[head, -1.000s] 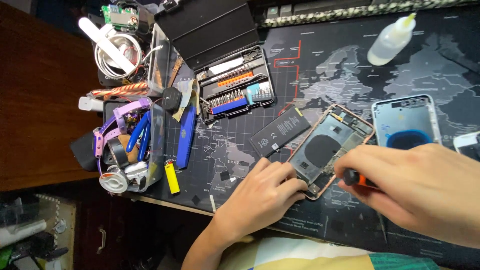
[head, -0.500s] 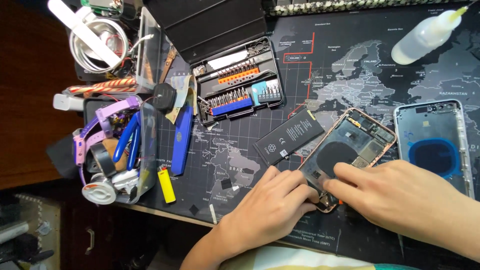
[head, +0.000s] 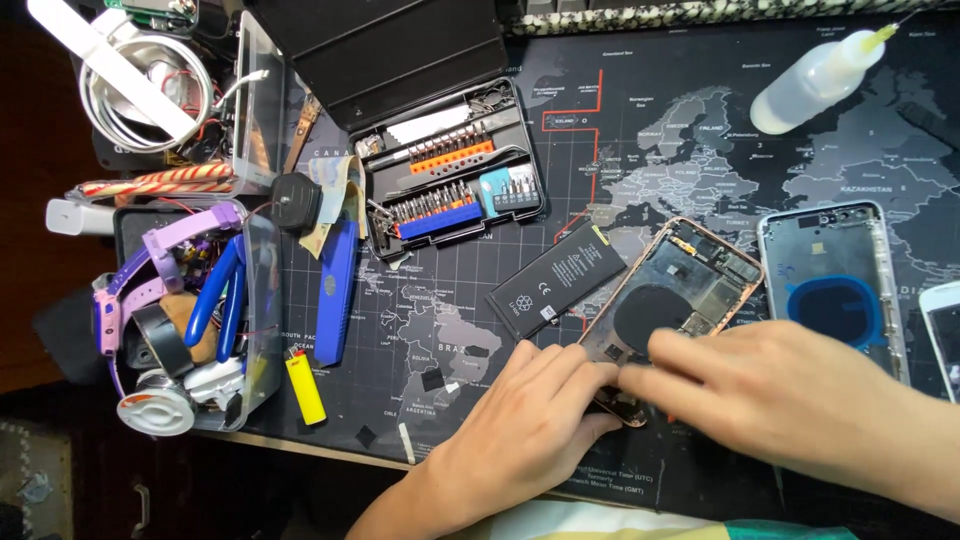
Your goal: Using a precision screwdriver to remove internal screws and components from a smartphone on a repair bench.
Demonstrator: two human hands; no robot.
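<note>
Both hands have slid closer since half a second ago: left hand [head: 525, 420] flat, fingers together, pinning the opened phone [head: 680, 290]; right hand [head: 800, 400] fingers spread over its lower edge. Open mat sits lower left, toward the tabletop [head: 330, 455] edge.

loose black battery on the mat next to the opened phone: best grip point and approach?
Probably pinch the black battery across its two long edges near the middle, coming straight down from above. It lies flat and diagonal on the map mat. Its lower right end sits close to the opened phone, while its upper left long side is free.
</note>
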